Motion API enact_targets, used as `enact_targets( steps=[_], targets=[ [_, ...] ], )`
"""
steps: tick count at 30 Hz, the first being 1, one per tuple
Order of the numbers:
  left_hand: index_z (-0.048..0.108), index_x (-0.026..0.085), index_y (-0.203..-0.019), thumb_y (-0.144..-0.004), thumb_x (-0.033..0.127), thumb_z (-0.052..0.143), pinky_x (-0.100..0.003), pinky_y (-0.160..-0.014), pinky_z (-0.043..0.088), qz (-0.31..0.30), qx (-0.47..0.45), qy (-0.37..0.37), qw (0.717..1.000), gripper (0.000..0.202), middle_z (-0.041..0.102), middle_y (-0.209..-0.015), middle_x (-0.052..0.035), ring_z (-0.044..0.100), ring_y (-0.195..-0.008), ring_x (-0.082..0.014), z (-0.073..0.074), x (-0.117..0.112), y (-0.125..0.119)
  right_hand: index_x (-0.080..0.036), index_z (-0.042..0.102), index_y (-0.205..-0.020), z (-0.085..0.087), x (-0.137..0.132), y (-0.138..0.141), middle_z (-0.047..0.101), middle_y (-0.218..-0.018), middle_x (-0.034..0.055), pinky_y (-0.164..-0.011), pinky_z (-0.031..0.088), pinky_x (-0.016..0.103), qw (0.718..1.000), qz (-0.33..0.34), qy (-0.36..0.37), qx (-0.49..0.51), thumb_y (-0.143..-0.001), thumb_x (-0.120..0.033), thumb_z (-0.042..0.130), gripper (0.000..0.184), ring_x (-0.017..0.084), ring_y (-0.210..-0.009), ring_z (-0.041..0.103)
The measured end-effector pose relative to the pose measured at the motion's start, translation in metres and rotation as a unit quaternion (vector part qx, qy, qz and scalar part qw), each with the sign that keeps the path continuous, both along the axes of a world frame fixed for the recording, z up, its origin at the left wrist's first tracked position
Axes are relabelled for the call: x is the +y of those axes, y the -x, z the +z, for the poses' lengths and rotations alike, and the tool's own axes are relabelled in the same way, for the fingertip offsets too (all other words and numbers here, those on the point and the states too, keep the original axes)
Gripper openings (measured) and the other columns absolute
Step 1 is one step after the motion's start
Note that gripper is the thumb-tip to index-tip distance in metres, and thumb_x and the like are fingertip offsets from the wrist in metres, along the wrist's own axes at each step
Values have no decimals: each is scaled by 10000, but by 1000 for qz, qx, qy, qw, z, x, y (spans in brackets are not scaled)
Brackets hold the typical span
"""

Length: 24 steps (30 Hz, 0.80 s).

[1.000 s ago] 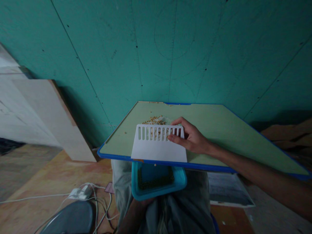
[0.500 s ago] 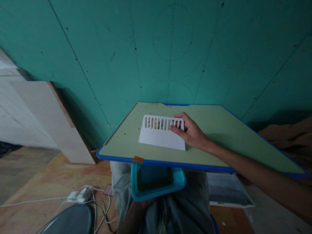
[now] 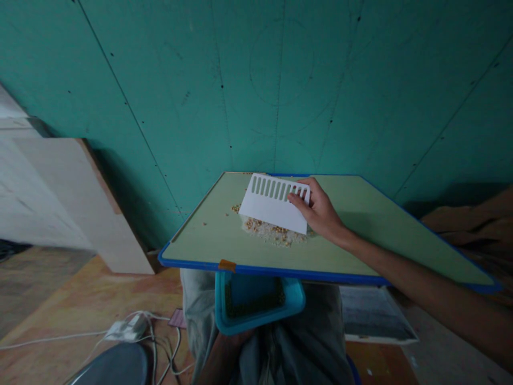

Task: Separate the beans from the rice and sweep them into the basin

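Note:
My right hand [image 3: 320, 210] grips the right end of a flat white slotted scraper [image 3: 273, 209], thumb on its near face. The scraper is tilted above the light green tabletop [image 3: 360, 235]. Just on its near side lies a spread pile of pale and golden-brown grains [image 3: 272, 233], and a few more grains [image 3: 235, 208] sit at its left edge. Below the table's front edge, a blue plastic tub [image 3: 260, 320] with dark green bits inside rests over my lap. My left hand [image 3: 238, 338] is under the tub, its fingers hidden behind it.
Orange tape [image 3: 227, 264] marks the table's blue front edge. A green wall [image 3: 180, 80] stands directly behind the table. At left a pale board [image 3: 80, 198] leans against it. A power strip with white cables [image 3: 128, 327] lies on the floor beside a grey rounded seat [image 3: 116, 366].
My right hand has moved the scraper away from me and tilted it, and the grain pile now shows on its near side. The tub has stayed in place.

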<state>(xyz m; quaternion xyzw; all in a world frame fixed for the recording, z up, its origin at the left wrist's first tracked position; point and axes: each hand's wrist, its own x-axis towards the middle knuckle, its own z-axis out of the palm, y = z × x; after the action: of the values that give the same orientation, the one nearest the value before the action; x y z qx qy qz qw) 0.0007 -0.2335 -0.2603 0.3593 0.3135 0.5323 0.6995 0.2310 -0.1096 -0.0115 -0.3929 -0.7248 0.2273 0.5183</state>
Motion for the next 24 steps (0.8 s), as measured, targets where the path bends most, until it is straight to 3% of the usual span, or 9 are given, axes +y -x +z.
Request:
enact_targets(
  steps=[5,8,12,14,15,17,18,21,24],
  targets=[
    [467,450,-1440,-858,636,-172,-492,-1047,479,-9,-26,27,999,884,490,-1469,122,473,-1363,-254,5,-7,2,-233,517,-1088,3,8,-7,613,-809,5,-547,415,289,999,-42,-31,8,-890,-490,619,340,151,-650,546],
    [189,320,-1580,-881,627,-116,-448,-1078,473,16,-87,108,990,822,464,-1493,68,487,-1352,-241,13,-8,2,-240,518,-1099,6,15,-15,611,-800,5,-536,400,289,996,-76,-50,7,-899,-479,609,324,156,-644,543],
    [-195,175,-1551,-881,634,-97,-539,-1036,491,17,-241,193,951,818,680,-1234,-33,653,-1152,-277,20,-10,3,-232,540,-1098,8,24,-26,627,-809,17,-553,401,297,993,-97,-61,0,-892,-463,622,320,166,-660,553],
    [-14,247,-1590,-876,697,-36,-546,-1031,487,21,-283,209,936,845,710,-1186,-25,661,-1137,-284,20,-10,4,-227,556,-1081,8,27,-30,639,-826,27,-574,413,303,995,-86,-56,2,-886,-454,630,308,171,-683,561],
    [225,329,-1566,-862,768,109,-530,-1057,470,36,-270,207,940,838,702,-1209,5,629,-1191,-284,19,-10,5,-226,562,-1079,8,29,-31,642,-834,30,-585,419,305,995,-79,-52,6,-884,-448,632,304,174,-697,566],
    [680,447,-1209,-693,817,547,-526,-1136,387,76,-205,186,958,649,694,-1210,87,473,-1359,-314,21,-10,3,-229,568,-1080,8,32,-33,643,-837,32,-600,424,308,996,-70,-47,17,-879,-438,635,298,178,-718,572],
    [764,475,-970,-529,745,750,-538,-1184,300,100,-170,182,963,518,712,-1154,123,357,-1432,-333,24,-10,2,-231,569,-1081,9,35,-34,641,-834,29,-607,424,309,996,-68,-44,25,-876,-433,636,296,179,-722,572],
    [799,428,-866,-313,788,783,-489,-1221,-53,85,-132,227,961,660,706,-1202,60,5,-1506,-353,35,-11,-4,-234,585,-1036,11,42,-41,622,-791,10,-628,422,309,995,-77,-32,46,-853,-419,648,267,177,-713,559],
    [761,453,-1037,-463,910,605,-430,-1198,-113,99,-70,208,970,751,618,-1347,92,61,-1508,-345,37,-10,-7,-227,614,-968,16,46,-51,607,-752,-4,-632,414,303,996,-69,4,53,-807,-399,681,245,171,-694,548]
  ],
)
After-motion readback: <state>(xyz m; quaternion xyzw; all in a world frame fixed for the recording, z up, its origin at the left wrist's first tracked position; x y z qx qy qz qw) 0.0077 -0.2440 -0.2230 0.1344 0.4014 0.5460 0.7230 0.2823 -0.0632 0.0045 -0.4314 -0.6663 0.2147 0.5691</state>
